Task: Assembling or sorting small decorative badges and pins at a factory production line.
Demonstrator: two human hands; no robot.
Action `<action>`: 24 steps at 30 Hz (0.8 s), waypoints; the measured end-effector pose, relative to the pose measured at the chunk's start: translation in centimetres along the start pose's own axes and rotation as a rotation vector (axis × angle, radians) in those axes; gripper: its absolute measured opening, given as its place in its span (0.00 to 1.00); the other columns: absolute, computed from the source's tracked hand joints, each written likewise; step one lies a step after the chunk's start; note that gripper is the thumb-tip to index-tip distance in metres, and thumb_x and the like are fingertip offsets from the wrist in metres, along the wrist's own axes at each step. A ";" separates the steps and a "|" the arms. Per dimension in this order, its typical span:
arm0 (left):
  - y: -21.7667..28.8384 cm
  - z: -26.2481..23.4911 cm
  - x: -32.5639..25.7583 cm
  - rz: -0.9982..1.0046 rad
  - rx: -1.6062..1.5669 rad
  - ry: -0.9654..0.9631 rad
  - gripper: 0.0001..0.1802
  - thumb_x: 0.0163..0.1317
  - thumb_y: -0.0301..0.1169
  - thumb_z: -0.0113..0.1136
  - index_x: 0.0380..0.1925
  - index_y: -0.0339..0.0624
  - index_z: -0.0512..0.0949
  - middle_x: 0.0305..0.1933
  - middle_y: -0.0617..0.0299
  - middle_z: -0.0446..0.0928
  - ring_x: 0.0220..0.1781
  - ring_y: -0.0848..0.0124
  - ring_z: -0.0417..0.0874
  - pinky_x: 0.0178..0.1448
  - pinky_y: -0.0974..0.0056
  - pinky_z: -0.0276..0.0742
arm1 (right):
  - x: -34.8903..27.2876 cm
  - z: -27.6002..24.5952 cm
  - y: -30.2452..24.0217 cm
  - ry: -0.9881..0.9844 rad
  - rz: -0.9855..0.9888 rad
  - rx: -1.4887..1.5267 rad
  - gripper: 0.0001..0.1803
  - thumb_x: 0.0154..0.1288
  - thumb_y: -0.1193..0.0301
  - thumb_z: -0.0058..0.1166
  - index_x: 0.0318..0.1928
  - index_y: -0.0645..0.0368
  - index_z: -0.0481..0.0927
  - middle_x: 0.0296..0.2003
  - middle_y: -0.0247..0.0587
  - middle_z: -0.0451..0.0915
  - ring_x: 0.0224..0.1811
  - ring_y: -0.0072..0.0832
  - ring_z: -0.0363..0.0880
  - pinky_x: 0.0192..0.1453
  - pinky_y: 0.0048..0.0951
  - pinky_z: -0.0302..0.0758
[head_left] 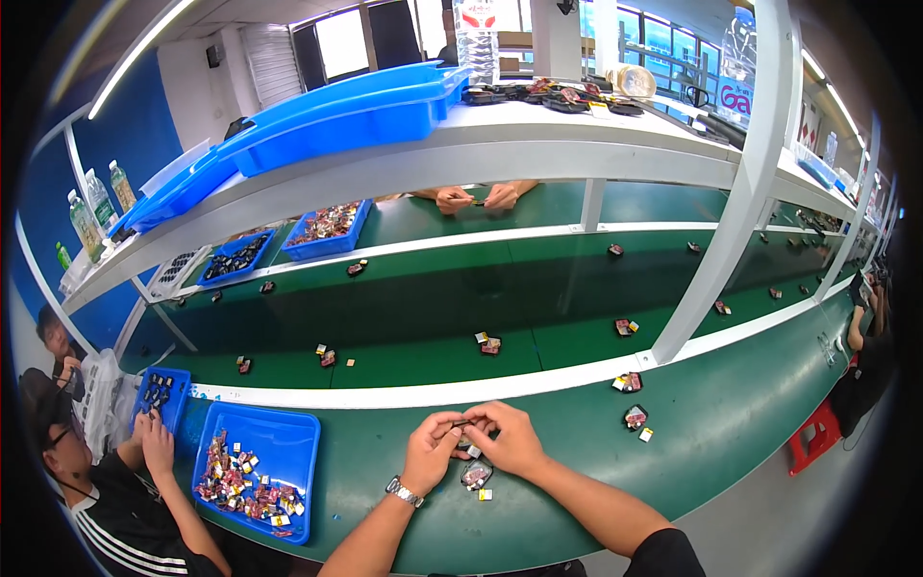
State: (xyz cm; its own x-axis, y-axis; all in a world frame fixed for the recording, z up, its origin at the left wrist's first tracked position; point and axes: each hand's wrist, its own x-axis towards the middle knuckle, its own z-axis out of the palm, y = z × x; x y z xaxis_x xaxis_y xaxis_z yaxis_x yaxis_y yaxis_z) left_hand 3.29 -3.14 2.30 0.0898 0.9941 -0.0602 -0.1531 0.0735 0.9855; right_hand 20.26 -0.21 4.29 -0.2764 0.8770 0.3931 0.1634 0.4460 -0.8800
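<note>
My left hand (430, 454), with a metal watch on the wrist, and my right hand (510, 442) meet over the green bench. Both sets of fingertips pinch a small dark piece (465, 424), mostly hidden by the fingers; it looks like a black plastic casing. Just below the hands lies a small electronic assembly (476, 473), a reddish circuit board in a dark shell. Beside it rests a white-and-yellow battery-like block (486, 495). To the right, two similar assemblies sit on the bench, a nearer one (635, 416) and a farther one (627, 383).
A blue tray (311, 462) of circuit boards and blocks stands at my left, beside a co-worker (159, 452) handling parts. Beyond a white rail (423, 394), a green belt (423, 370) carries several assemblies. Overhead runs a white shelf (538, 159). Another person's hands (478, 198) work across.
</note>
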 end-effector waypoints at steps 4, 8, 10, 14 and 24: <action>0.5 0.0 -0.1 0.072 -0.140 0.059 0.16 0.71 0.24 0.51 0.57 0.32 0.69 0.58 0.47 0.76 0.50 0.64 0.84 0.48 0.62 0.86 | 4.5 -2.4 4.9 0.281 0.161 0.045 0.07 0.62 0.77 0.60 0.41 0.66 0.82 0.31 0.42 0.83 0.29 0.24 0.82 0.36 0.25 0.79; -0.4 0.0 0.4 0.138 -0.023 0.076 0.15 0.71 0.25 0.51 0.55 0.31 0.71 0.55 0.48 0.78 0.48 0.65 0.85 0.47 0.63 0.85 | 9.1 -7.8 9.2 0.530 0.251 -0.166 0.06 0.61 0.76 0.60 0.38 0.67 0.82 0.30 0.43 0.83 0.29 0.29 0.83 0.38 0.29 0.80; -0.5 -0.1 0.6 0.165 0.037 0.082 0.14 0.71 0.25 0.51 0.53 0.31 0.72 0.53 0.49 0.80 0.47 0.66 0.85 0.46 0.64 0.85 | 9.9 -8.6 10.5 0.586 0.252 -0.458 0.09 0.61 0.75 0.59 0.41 0.66 0.81 0.34 0.46 0.82 0.36 0.38 0.81 0.46 0.36 0.78; -0.6 -0.7 -0.1 0.166 0.023 0.151 0.11 0.71 0.25 0.52 0.50 0.31 0.75 0.47 0.51 0.82 0.42 0.69 0.85 0.43 0.67 0.83 | 10.1 -5.6 7.1 0.627 -0.078 -0.741 0.12 0.61 0.74 0.60 0.44 0.63 0.78 0.43 0.49 0.76 0.46 0.50 0.73 0.53 0.44 0.71; -0.4 0.0 0.6 0.154 0.071 0.139 0.10 0.70 0.23 0.52 0.48 0.30 0.75 0.45 0.50 0.82 0.39 0.69 0.85 0.41 0.67 0.82 | 10.5 -0.3 7.8 0.444 0.116 -0.929 0.25 0.55 0.66 0.69 0.43 0.65 0.67 0.39 0.54 0.75 0.44 0.49 0.75 0.50 0.46 0.73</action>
State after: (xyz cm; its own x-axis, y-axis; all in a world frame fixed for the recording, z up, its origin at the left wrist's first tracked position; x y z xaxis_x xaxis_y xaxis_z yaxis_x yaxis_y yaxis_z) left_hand 3.39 -2.59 1.85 -0.0664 0.9949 0.0755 -0.0844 -0.0810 0.9931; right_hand 18.96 12.54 1.60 0.1314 0.8265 0.5474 0.8848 0.1512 -0.4407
